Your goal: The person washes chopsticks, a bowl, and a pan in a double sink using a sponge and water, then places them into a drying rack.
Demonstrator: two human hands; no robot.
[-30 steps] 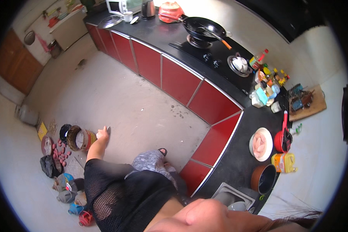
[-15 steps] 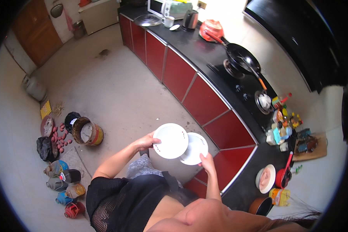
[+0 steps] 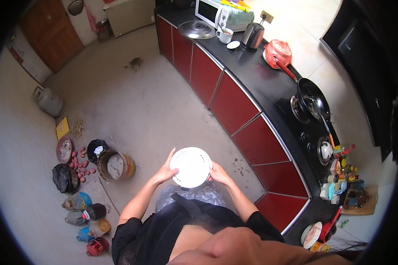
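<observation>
A round white plate point(image 3: 191, 167) with small dark reddish marks near its rim is held level in front of my body. My left hand point(image 3: 166, 171) grips its left edge, thumb on top of the rim and fingers under it. At the opposite edge my right hand point(image 3: 218, 173) is closed, its fingers partly hidden beneath. Of a second white plate hardly anything shows; the upper plate seems to cover it, and I cannot tell how the two touch.
To the right runs a black counter point(image 3: 247, 68) over red cabinets point(image 3: 234, 104), bearing a wok point(image 3: 313, 99), an electric kettle point(image 3: 253, 36) and a microwave point(image 3: 210, 13). On the floor at left stand a bucket point(image 3: 127, 165), scattered potatoes point(image 3: 79, 165), several bottles and a gas cylinder point(image 3: 48, 101).
The two plates were side by side, one in each hand; now they are brought together, one over the other. My right hand has come up and left. The view has turned slightly.
</observation>
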